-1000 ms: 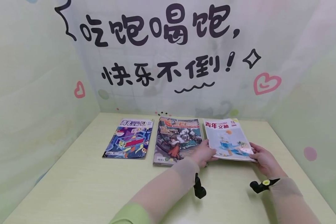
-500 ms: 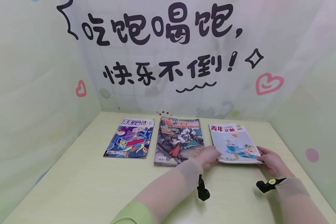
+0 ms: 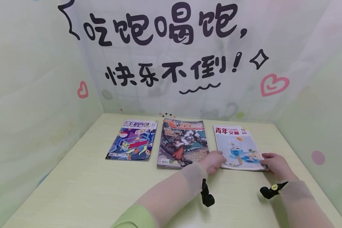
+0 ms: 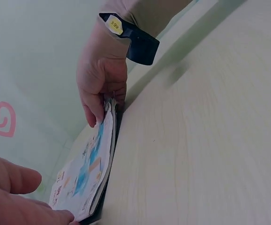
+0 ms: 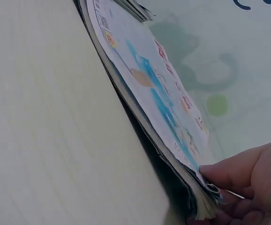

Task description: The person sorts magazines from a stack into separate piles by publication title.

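Observation:
A white magazine (image 3: 239, 147) with a beach picture on its cover lies at the right of the table. Layered page edges (image 5: 147, 124) show beneath its cover in the right wrist view. My right hand (image 3: 277, 165) pinches its near right corner, thumb on top and fingers below; that corner sits slightly off the table. At the near left corner, my left hand (image 3: 213, 161) touches the edge with its fingers, while its thumb (image 4: 20, 179) stands raised away from the cover. A stack of magazines (image 3: 183, 142) with a red-and-grey comic cover lies just left of the white one.
A purple-and-blue magazine (image 3: 132, 141) lies at the left of the pale wooden table (image 3: 82, 193). Printed fabric walls (image 3: 171, 101) enclose the table at the back and both sides.
Both hands have shifted the white magazine right and toward the front, away from the middle stack, and its near edge has come down. The left thumb has come off the cover.

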A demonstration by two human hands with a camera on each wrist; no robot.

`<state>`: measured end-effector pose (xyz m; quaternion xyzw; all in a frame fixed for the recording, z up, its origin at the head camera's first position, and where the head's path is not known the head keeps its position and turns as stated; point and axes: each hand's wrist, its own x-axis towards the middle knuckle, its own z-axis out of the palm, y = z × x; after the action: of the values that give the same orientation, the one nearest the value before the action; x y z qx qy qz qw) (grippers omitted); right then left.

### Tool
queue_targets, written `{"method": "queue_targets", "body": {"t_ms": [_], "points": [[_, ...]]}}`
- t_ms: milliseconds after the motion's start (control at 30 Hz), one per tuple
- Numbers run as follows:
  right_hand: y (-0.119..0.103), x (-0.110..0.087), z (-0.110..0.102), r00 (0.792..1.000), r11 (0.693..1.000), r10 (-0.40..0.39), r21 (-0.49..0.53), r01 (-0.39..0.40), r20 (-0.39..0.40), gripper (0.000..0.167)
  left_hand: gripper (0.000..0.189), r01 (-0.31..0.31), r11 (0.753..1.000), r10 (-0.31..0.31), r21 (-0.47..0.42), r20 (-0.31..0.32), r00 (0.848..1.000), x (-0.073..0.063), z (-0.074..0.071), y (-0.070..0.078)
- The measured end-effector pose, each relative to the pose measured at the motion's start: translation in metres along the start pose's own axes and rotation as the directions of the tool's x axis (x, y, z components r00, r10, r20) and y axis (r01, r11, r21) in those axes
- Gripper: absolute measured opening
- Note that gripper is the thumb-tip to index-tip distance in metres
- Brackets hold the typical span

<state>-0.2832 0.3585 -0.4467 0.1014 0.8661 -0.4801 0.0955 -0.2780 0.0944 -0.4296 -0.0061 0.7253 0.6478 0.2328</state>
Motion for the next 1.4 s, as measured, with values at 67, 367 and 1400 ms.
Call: {"method": "queue_targets", "body": {"t_ms": [67,367,1400], "points": [[-0.004,-0.003,0.0,1.0,0.993,-0.02,-0.114,0.018,-0.019,0.056,0.053,-0.005,1.0,0.005,0.0,0.006,1.0,-0.004,-0.002,0.001],[-0.045,-0.015,0.02,0.995,0.981,-0.059,-0.188,0.042,-0.082,0.058,0.05,-0.099,0.986,0.091,0.132,0.07,0.993,-0.02,-0.039,0.004],[-0.107,0.0,0.18,0.986,0.986,-0.164,0.032,0.165,-0.023,0.063,0.05,-0.066,0.992,0.109,0.112,-0.436,0.893,-0.045,-0.182,-0.033]]}}
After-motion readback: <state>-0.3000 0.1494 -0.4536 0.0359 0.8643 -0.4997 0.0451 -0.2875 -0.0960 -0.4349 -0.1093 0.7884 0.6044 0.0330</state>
